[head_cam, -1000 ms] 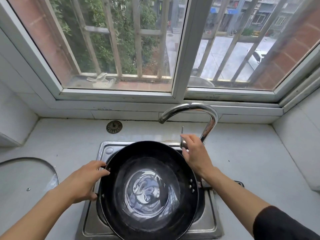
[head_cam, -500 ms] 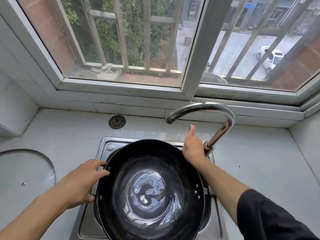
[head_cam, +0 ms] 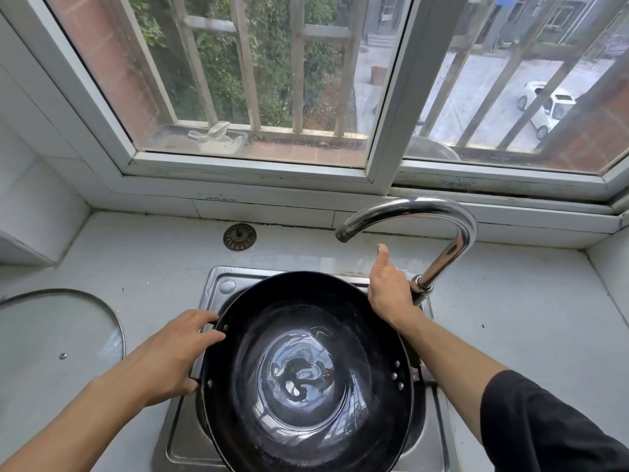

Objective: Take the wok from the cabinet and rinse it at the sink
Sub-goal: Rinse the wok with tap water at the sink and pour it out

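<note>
- Wok (head_cam: pixel 306 369) sits in the sink (head_cam: pixel 218 284), water pooled inside, left hand (head_cam: pixel 170 356) grasping its side handle.
- Right hand (head_cam: pixel 388 287) has slid from the tap lever to the faucet (head_cam: pixel 442 233) base, its grip hidden.
- No water runs; likely rinsing's end.

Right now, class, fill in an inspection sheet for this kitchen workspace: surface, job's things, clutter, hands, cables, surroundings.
Surface: pale countertop around a steel sink.
Job's things: black wok sits over the sink, water pooled inside; faucet spout dry.
Clutter: glass lid at left; sink strainer by the wall.
Hands: left hand grips the wok's side handle; right hand at the faucet base, thumb raised.
Cables: nothing seen.
Surroundings: barred window, parked car outside.
</note>
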